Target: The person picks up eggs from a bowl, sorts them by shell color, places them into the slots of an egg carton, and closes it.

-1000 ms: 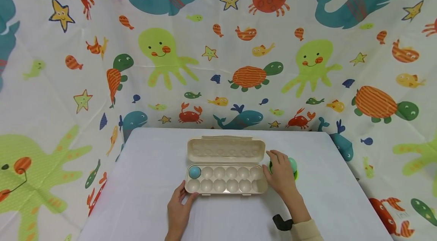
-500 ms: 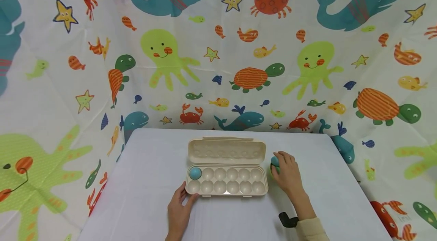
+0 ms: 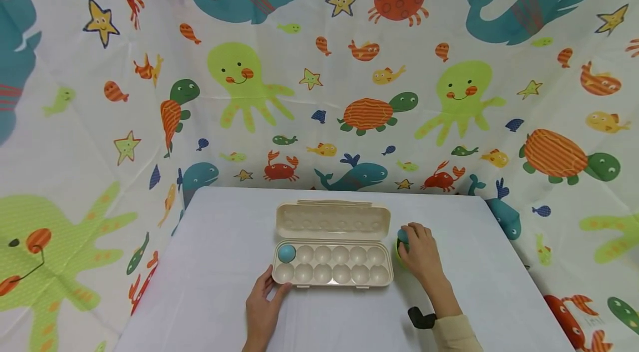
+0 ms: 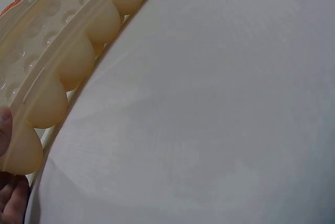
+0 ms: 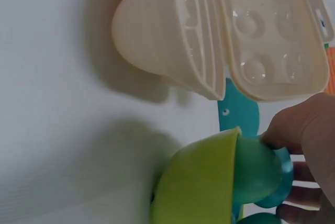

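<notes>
A beige plastic egg carton [image 3: 333,280] lies with its lid raised, and one blue toy egg [image 3: 287,254] sits in the back-left cup. My left hand [image 3: 263,307] holds the carton's front-left corner, thumb at the rim and fingers below. To the right, my right hand [image 3: 423,255] pinches another blue toy egg [image 3: 403,235] at the mouth of a lime-green bowl [image 5: 196,182]. In the right wrist view a green toy egg [image 5: 256,169] sits in the bowl in front of the blue one, partly covering it. The hand hides much of the bowl in the head view.
All of this is on a table with a white cloth [image 3: 199,263]. A curtain printed with sea animals [image 3: 309,108] hangs behind and at the sides. A small black object [image 3: 421,319] is beside the right wrist.
My right hand has shifted slightly right over the bowl and its fingers have closed in; a blue egg now shows between them. The left hand keeps its hold on the carton.
</notes>
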`<state>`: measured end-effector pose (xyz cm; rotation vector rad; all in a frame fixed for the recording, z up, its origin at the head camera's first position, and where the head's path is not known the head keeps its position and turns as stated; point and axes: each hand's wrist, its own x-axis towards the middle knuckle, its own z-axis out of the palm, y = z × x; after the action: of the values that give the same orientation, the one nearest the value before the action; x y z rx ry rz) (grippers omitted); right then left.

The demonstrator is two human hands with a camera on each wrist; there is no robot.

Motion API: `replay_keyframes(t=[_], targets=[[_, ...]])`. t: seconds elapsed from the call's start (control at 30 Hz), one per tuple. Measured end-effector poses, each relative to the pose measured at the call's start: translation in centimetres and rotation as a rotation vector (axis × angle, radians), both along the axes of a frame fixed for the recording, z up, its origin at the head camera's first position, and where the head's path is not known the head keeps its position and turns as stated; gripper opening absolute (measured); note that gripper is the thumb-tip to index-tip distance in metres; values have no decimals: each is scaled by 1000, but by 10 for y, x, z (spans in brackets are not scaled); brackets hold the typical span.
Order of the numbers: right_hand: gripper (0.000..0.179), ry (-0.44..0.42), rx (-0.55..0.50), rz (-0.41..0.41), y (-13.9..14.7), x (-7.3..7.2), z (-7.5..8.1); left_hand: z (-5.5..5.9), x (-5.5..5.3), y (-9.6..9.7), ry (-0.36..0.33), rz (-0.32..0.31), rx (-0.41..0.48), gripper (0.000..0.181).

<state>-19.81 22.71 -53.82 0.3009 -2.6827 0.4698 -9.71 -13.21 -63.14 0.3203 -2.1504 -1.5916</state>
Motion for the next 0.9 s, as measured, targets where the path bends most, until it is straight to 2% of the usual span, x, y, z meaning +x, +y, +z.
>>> replay_keyframes(t=[0.6, 0.9], targets=[[37, -235, 107, -65, -7, -13, 19, 2, 4, 0, -4, -8, 26, 65], [35, -238, 92, -50, -4, -19, 18, 3, 0, -1, 12, -13, 47, 67]])
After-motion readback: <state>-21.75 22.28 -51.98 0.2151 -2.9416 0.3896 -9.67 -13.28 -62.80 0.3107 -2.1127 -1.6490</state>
